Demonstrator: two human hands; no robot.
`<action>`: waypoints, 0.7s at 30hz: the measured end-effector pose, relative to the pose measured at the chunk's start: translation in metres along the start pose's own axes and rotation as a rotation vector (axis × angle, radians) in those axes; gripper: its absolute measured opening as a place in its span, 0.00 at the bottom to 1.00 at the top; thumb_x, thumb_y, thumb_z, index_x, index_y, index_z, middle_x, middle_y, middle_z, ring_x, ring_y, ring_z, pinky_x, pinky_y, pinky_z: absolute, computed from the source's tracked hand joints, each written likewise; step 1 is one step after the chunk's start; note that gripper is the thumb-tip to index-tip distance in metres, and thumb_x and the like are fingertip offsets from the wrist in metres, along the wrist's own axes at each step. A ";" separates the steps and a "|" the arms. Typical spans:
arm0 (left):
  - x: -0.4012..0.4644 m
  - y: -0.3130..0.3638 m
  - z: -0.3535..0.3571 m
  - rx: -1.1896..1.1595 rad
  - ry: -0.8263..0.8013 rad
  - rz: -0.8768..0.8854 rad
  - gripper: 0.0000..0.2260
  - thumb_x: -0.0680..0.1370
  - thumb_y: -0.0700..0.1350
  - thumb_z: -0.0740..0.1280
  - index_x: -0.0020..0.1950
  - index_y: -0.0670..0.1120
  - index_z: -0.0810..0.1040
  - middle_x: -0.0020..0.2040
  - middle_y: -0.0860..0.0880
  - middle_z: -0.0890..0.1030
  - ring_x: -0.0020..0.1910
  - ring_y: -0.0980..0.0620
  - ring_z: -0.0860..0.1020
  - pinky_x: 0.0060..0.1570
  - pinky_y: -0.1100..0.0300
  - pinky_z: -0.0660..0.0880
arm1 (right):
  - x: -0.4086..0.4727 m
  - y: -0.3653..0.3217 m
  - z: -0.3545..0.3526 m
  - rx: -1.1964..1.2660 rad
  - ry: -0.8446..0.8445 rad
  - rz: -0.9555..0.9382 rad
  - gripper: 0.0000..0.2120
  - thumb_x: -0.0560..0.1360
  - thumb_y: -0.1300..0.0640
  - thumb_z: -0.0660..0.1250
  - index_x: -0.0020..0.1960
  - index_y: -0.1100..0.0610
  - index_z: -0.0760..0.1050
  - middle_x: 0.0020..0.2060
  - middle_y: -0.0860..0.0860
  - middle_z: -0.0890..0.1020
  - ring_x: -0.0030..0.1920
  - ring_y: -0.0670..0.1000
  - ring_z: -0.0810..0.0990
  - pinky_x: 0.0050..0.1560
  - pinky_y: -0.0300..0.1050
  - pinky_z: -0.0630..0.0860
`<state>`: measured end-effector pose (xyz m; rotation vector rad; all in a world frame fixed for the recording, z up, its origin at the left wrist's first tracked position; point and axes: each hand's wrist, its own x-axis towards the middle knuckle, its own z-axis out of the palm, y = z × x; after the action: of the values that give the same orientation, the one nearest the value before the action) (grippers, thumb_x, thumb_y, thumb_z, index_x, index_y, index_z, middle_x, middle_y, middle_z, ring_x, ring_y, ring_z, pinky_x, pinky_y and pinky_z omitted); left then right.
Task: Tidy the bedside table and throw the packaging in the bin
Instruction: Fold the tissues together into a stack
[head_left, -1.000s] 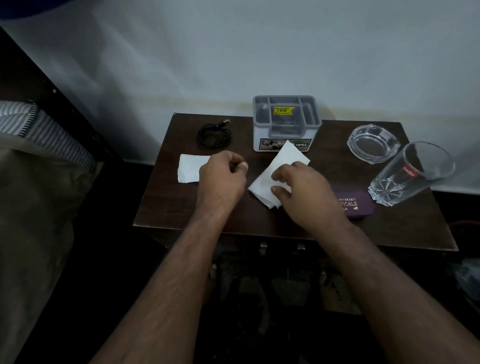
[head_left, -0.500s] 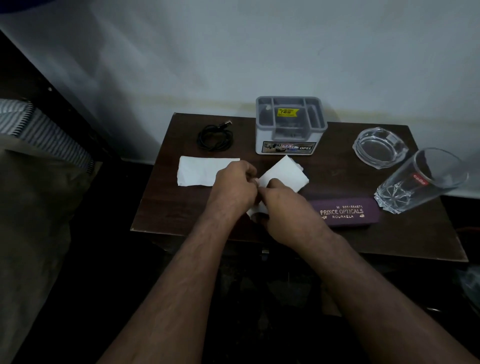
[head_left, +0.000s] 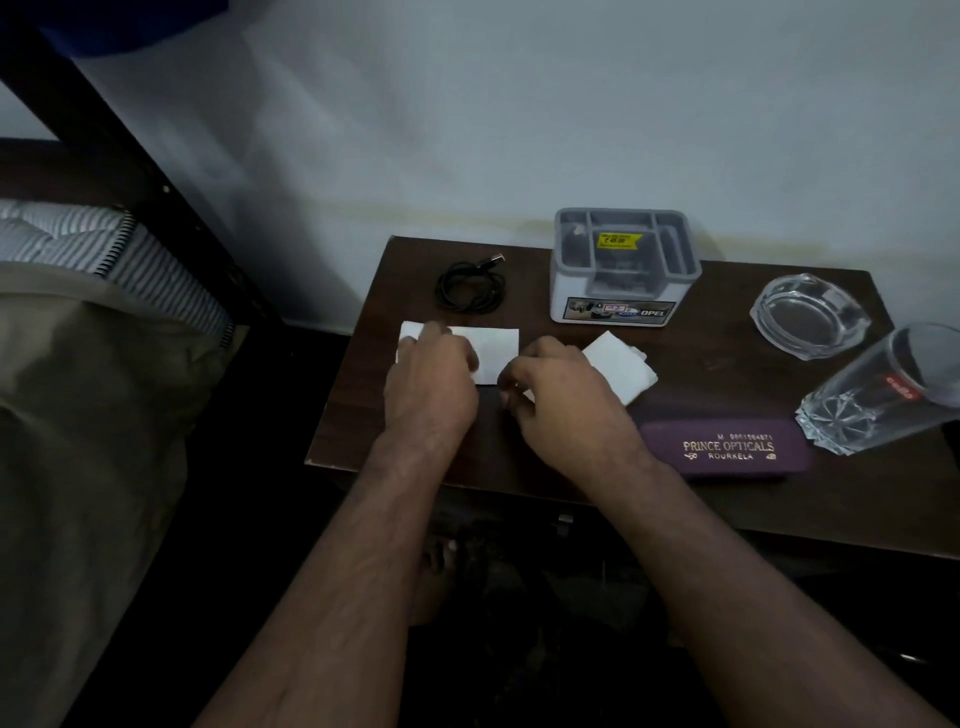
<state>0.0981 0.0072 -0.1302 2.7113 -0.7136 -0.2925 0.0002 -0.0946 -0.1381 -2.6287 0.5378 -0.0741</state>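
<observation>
Left grip (head_left: 434, 371) is shifting off the folded tissue (head_left: 618, 366) onto the flat tissue (head_left: 491, 351), fingers curled, hold unclear. Right grip (head_left: 550, 395) is pinching the folded one's near edge. Risk: tissue sliding off the tabletop (head_left: 727, 332).

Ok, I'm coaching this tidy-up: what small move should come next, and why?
Probably lift the left-hand paper with the left hand and stack it on the folded paper by the right hand. Both white pieces lie loose on the table, and the left hand already rests on one.
</observation>
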 end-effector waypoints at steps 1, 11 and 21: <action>0.001 -0.001 -0.001 -0.014 -0.043 -0.033 0.11 0.80 0.39 0.69 0.60 0.49 0.83 0.65 0.47 0.77 0.63 0.44 0.77 0.55 0.50 0.77 | 0.002 -0.001 0.001 0.002 0.009 0.006 0.10 0.81 0.54 0.67 0.60 0.53 0.82 0.60 0.53 0.76 0.59 0.56 0.75 0.57 0.55 0.76; 0.006 -0.005 -0.002 -0.091 -0.194 -0.069 0.20 0.77 0.47 0.73 0.66 0.51 0.70 0.57 0.45 0.80 0.55 0.42 0.79 0.49 0.48 0.77 | 0.014 -0.002 0.006 -0.073 -0.155 0.070 0.15 0.82 0.52 0.64 0.68 0.48 0.76 0.74 0.47 0.72 0.69 0.57 0.69 0.64 0.53 0.68; 0.012 0.007 0.004 -0.036 -0.093 -0.130 0.11 0.77 0.51 0.73 0.57 0.48 0.81 0.61 0.46 0.78 0.63 0.44 0.75 0.63 0.49 0.67 | 0.013 0.018 -0.005 0.050 0.050 0.114 0.08 0.79 0.54 0.68 0.56 0.49 0.82 0.57 0.51 0.79 0.59 0.57 0.78 0.59 0.53 0.75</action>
<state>0.1037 -0.0056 -0.1322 2.7288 -0.5522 -0.4607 0.0052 -0.1167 -0.1417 -2.5476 0.6927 -0.1158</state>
